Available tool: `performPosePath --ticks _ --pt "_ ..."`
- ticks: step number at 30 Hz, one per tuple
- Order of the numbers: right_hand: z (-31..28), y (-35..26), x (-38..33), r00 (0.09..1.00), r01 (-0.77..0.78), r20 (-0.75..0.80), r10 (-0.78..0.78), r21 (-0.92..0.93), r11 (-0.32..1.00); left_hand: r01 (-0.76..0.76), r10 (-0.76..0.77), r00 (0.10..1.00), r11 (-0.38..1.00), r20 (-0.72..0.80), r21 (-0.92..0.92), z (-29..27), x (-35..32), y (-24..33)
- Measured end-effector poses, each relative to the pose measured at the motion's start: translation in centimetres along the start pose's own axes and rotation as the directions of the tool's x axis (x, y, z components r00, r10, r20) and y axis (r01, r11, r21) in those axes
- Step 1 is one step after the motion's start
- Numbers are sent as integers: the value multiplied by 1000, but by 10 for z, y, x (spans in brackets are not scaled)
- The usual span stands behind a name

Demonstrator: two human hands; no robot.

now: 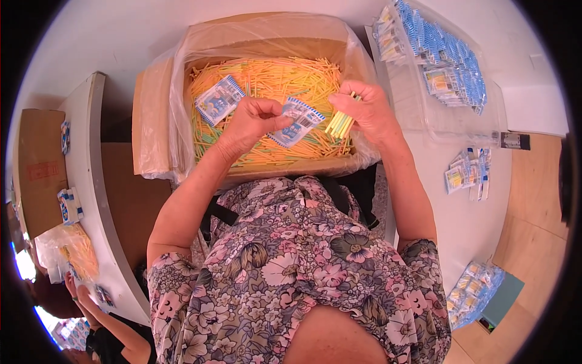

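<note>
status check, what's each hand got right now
Left hand pinching small printed packet. Right hand gripping bundle of yellow sticks. Both over stick-filled carton; nothing in the way.

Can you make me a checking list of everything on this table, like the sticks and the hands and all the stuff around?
Surface: white table, mostly covered.
Job's things: cardboard box lined with clear plastic, full of yellow and green sticks; one small blue-and-white packet lies on them.
Clutter: clear tray of filled packets, loose packets, a bagged bundle at the right edge.
Grippers: left hand pinches an empty packet; right hand holds a bunch of sticks.
Cables: nothing seen.
Surroundings: another person's hands at a second table, lower left.
</note>
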State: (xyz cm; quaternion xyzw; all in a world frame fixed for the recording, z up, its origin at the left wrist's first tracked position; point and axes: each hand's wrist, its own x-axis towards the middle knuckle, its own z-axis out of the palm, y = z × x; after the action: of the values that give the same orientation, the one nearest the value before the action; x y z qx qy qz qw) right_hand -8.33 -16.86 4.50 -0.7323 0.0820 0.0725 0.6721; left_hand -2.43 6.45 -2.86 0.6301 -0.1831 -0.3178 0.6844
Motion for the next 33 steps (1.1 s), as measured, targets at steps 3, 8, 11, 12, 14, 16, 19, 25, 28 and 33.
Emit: performPosePath --ticks 3,8,11,12,14,16,19,25,28,33 --pt "-3 -1 0 996 -83 40 80 82 993 6 -6 1000 999 14 -34 3 1 3" --pt "-4 -8 -7 982 -9 178 55 -249 968 23 -22 999 999 36 -44 15 -2 19" --pt "-6 6 -15 958 97 284 25 -409 907 48 -45 995 998 92 -38 18 -5 16" --pt "-3 9 -15 964 96 265 26 -437 894 47 -44 995 998 95 -38 18 -5 16" --pt "-1 16 -17 970 88 240 29 -464 882 67 -53 987 994 154 -86 19 -5 15" --pt "-1 21 -18 982 15 176 63 -410 912 90 -78 988 992 136 -88 21 -2 14" --pt "3 22 -19 977 109 213 -30 -369 923 106 -99 989 992 108 -65 21 1 9" --pt "6 27 -20 973 143 212 -91 -249 958 15 -16 999 999 30 34 18 6 -5" --pt "-1 16 -24 993 -41 110 52 -107 993 -72 73 997 997 -37 39 13 7 -9" --pt "4 7 -9 997 -74 44 70 87 993 -36 35 999 999 -29 -40 15 6 0"
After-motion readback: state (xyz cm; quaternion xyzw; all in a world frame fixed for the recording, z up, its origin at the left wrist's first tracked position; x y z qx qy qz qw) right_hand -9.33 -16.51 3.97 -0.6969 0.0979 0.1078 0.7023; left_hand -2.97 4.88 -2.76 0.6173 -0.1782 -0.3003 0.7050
